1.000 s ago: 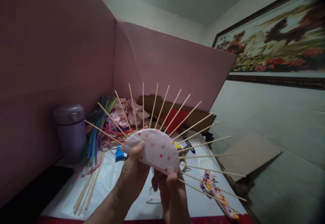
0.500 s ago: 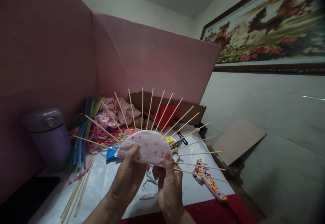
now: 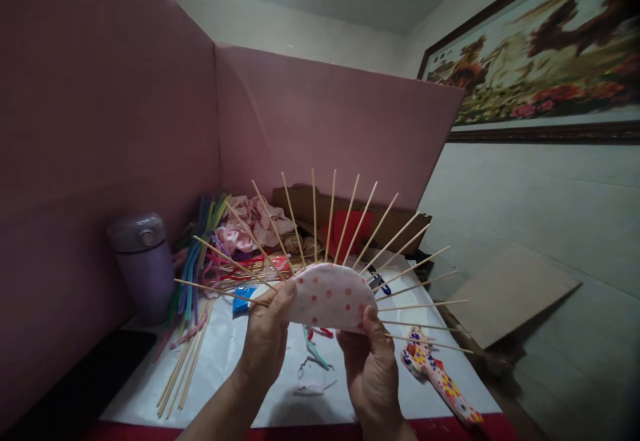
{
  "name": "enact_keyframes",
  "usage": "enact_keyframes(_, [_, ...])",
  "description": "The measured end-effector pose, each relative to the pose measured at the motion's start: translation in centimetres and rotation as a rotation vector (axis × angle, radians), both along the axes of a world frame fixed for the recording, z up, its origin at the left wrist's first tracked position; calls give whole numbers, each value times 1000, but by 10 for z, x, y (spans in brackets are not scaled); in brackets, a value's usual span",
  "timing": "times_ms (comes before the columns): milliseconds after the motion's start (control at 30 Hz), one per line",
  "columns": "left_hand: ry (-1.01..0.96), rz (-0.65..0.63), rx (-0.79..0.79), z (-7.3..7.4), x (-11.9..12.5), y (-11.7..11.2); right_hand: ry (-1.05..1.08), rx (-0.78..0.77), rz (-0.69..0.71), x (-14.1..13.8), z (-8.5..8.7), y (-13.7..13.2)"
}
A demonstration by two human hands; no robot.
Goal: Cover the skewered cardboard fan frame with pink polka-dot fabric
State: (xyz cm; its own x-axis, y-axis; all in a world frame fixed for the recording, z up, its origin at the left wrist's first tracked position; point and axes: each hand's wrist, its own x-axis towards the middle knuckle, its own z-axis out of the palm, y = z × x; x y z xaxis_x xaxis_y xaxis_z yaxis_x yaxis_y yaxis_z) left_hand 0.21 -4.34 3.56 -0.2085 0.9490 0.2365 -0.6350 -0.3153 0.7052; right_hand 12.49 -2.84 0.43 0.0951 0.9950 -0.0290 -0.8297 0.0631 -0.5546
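Observation:
Between my two hands, above the table, is a half-round piece covered in white cloth with reddish dots [image 3: 325,297]. Many thin wooden sticks [image 3: 334,217] fan out from its curved edge, up and to both sides. My left hand [image 3: 267,324] grips the left end, thumb on the front face, fingers behind. My right hand [image 3: 373,361] pinches the lower right corner with the thumb in front. The fingertips behind the cloth are hidden. A glue gun with a flowered pattern [image 3: 440,377] lies on the table to the right of my right hand.
Loose wooden sticks [image 3: 185,364], pipe cleaners [image 3: 193,267] and a purple bottle [image 3: 143,267] are at the left. Pink crumpled cloth [image 3: 250,221], twine [image 3: 305,244] and red paper [image 3: 347,231] lie at the back. Pink panels [image 3: 320,121] enclose the left and back sides.
The view has shifted, so the scene sits further right. My left hand has moved outward to the left end of the dotted piece, baring more of its front; the right hand keeps its hold.

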Motion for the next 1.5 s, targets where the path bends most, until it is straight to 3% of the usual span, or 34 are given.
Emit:
enact_keyframes(600, [80, 16, -6, -6, 8, 0, 78, 93, 115, 5, -8, 8])
enact_keyframes(733, [250, 1, 28, -7, 6, -4, 118, 41, 108, 8, -3, 8])
enact_keyframes(933, [618, 137, 125, 0, -2, -13, 136, -22, 149, 10, 1, 8])
enact_keyframes(1500, [567, 154, 150, -4, 7, -18, 137, -35, 171, 11, -3, 10])
